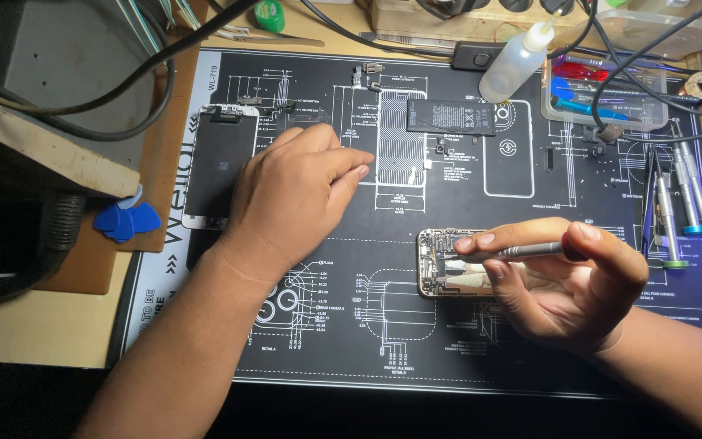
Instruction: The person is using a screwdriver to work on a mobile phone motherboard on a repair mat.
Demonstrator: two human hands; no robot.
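An opened phone body (442, 262) with bare gold-coloured insides lies on a black repair mat (383, 341). My right hand (566, 280) grips a slim grey screwdriver (522, 251), its tip resting on the phone's upper part. My left hand (298, 191) lies flat on the mat with fingers together, palm down, holding nothing that I can see. It partly covers the right edge of a detached phone screen (217, 162) lying face down. A black phone battery (450, 117) rests on the mat further back.
A clear squeeze bottle (517, 63) lies at the back. A clear tray of tools (603, 97) sits at the back right. Several screwdrivers (680, 203) line the right edge. Blue plastic picks (126, 219) lie left of the mat. Black cables (123, 89) cross the top.
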